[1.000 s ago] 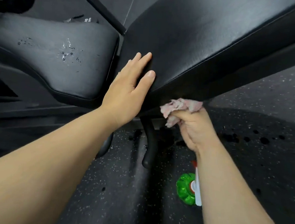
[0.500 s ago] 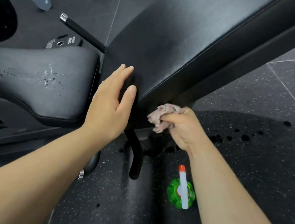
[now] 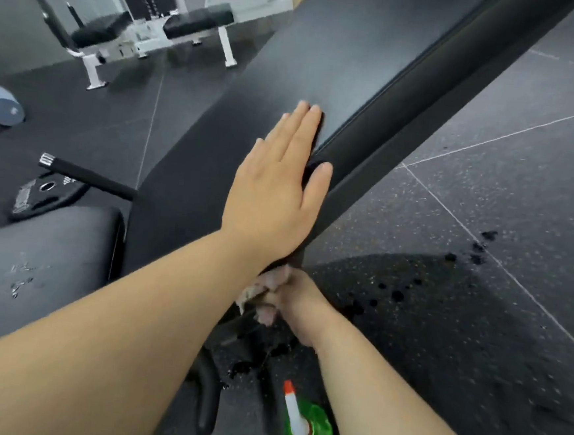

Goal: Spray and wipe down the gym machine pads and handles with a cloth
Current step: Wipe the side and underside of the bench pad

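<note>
Nearest, the green spray bottle [image 3: 312, 428] sat on the speckled floor [image 3: 477, 318] beside the right forearm. Just beyond it, the right grip [image 3: 294, 303] was clamped round the bunched pink cloth [image 3: 272, 278], under the lower end of the back pad [image 3: 308, 64]. The left grip [image 3: 273, 195] lay flat on that sloping pad, fingers straight and together, thumb over its edge. To the left sat the droplet-marked seat pad [image 3: 42, 260]. Farther off were a weight plate [image 3: 43, 194] and a white bench [image 3: 198, 21].

Just below the long black vinyl back pad [image 3: 326, 55], the crumpled pinkish cloth [image 3: 250, 293] is mostly hidden by the left forearm [image 3: 133, 325] and right hand [image 3: 295, 307]. The green plastic spray bottle [image 3: 318, 429] is cut off below.
</note>
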Tool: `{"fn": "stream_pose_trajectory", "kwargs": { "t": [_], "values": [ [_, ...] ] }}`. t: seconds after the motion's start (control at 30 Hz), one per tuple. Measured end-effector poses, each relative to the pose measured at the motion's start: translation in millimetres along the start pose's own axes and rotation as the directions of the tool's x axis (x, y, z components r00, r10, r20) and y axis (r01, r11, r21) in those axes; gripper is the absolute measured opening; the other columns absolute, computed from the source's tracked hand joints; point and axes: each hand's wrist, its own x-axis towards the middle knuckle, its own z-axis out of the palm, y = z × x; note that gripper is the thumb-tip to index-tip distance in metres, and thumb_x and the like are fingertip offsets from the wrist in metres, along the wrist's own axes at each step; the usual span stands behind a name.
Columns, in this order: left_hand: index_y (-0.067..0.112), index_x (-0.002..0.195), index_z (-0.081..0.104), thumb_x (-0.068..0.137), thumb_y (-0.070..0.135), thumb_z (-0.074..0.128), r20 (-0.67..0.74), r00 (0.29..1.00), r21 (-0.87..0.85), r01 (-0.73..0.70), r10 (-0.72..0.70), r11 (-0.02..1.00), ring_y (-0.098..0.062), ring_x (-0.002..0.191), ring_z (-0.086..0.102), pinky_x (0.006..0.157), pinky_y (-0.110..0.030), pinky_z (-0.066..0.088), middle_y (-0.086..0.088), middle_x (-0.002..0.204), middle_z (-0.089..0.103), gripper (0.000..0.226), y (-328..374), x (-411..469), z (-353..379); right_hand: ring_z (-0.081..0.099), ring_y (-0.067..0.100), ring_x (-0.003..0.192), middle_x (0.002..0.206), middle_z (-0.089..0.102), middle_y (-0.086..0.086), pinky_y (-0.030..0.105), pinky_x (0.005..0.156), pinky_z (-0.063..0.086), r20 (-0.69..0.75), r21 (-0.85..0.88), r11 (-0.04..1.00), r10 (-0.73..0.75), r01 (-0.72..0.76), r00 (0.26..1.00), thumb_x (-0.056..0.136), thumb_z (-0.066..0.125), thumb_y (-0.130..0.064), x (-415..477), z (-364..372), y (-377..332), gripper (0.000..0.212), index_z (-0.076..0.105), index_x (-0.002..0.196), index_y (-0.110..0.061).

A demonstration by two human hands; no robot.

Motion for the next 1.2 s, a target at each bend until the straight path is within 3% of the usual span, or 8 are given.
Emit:
{"fn": "stream_pose_trajectory", "kwargs": {
  "t": [0.13, 0.2, 0.3, 0.4, 0.53, 0.73, 0.87, 1.2],
  "values": [
    [0.019, 0.151, 0.034, 0.099, 0.039, 0.035, -0.077, 0.996, -0.051, 0.039, -0.043, 0.998, -0.013, 0.145, 0.025, 0.122, -0.046, 0.019, 0.003, 0.158, 0.032, 0.056, 17, 15, -8, 0.059, 0.025, 0.061, 0.073, 0.072, 0.01, 0.038, 0.063, 0.049, -0.405, 0.011, 0.992, -0.112, 0.127, 0.908, 0.085, 0.065, 0.002, -18, -66, -38, 0.012, 0.069, 0.09, -0.008],
    [0.02, 0.152, 0.034, 0.1, 0.037, 0.034, -0.094, 0.995, -0.044, -0.044, 0.039, 0.998, -0.012, 0.145, 0.023, 0.122, -0.042, 0.017, 0.003, 0.159, 0.03, 0.055, 41, 46, -14, 0.068, 0.028, 0.094, 0.11, 0.07, 0.009, 0.046, 0.087, 0.052, -0.682, -0.06, 0.908, -0.341, 0.415, 0.647, 0.088, 0.058, -0.009, -33, -113, -82, 0.022, 0.063, 0.109, -0.014],
    [0.023, 0.155, 0.026, 0.105, 0.034, 0.034, -0.082, 0.982, -0.016, -0.175, 0.173, 0.984, -0.011, 0.148, 0.018, 0.121, -0.035, 0.013, 0.005, 0.162, 0.023, 0.052, 84, 101, -15, 0.022, 0.008, 0.147, 0.164, 0.016, -0.007, 0.032, 0.118, 0.021, -0.715, -0.367, 0.767, -0.595, 0.527, 0.367, 0.099, 0.043, -0.021, -47, -146, -146, 0.059, 0.025, 0.153, -0.039],
    [0.026, 0.155, 0.026, 0.104, 0.033, 0.037, -0.106, 0.98, -0.049, -0.173, 0.167, 0.984, -0.008, 0.147, 0.02, 0.117, -0.026, 0.016, 0.009, 0.161, 0.024, 0.052, 97, 122, -5, -0.003, -0.009, 0.144, 0.163, -0.009, -0.018, 0.017, 0.112, 0.011, -0.548, -0.568, 0.632, -0.768, 0.528, 0.33, 0.104, 0.036, -0.019, -40, -130, -166, 0.068, -0.003, 0.156, -0.038],
    [0.031, 0.155, 0.026, 0.104, 0.035, 0.036, -0.101, 0.985, -0.088, -0.152, 0.143, 0.985, -0.002, 0.146, 0.019, 0.111, -0.017, 0.012, 0.015, 0.161, 0.024, 0.052, 90, 121, -3, -0.014, -0.002, 0.148, 0.163, -0.016, -0.015, 0.031, 0.124, 0.009, -0.459, -0.672, 0.56, -0.829, 0.484, 0.321, 0.106, 0.03, -0.02, -30, -102, -120, 0.063, -0.008, 0.156, -0.028],
    [0.033, 0.155, 0.024, 0.096, 0.044, 0.028, -0.078, 0.987, -0.141, -0.148, 0.138, 0.979, 0.001, 0.146, 0.016, 0.114, -0.018, 0.012, 0.018, 0.16, 0.022, 0.06, 91, 119, -2, -0.002, 0.012, 0.152, 0.165, -0.007, -0.012, 0.039, 0.124, 0.013, -0.646, -0.554, 0.67, -0.721, 0.494, 0.252, 0.103, 0.028, -0.005, -30, -184, -220, 0.066, -0.003, 0.157, -0.026],
    [0.033, 0.155, 0.023, 0.095, 0.047, 0.025, -0.069, 0.988, -0.141, -0.149, 0.141, 0.979, 0.002, 0.146, 0.016, 0.12, -0.025, 0.016, 0.019, 0.16, 0.021, 0.062, 92, 120, -4, -0.004, 0.007, 0.151, 0.164, -0.01, -0.015, 0.046, 0.123, 0.019, -0.55, -0.606, 0.532, -0.817, 0.591, 0.171, 0.105, 0.027, -0.009, -17, -139, -170, 0.064, -0.007, 0.156, -0.027],
    [0.032, 0.156, 0.021, 0.097, 0.043, 0.025, -0.078, 0.987, -0.127, -0.149, 0.14, 0.981, 0.002, 0.147, 0.014, 0.123, -0.031, 0.015, 0.019, 0.161, 0.02, 0.06, 91, 119, -1, 0.013, 0.007, 0.15, 0.164, 0.005, -0.019, 0.044, 0.123, 0.02, -0.617, -0.494, 0.614, -0.746, 0.615, 0.249, 0.105, 0.026, -0.018, -29, -204, -228, 0.06, 0.003, 0.157, -0.037]
  ]
}}
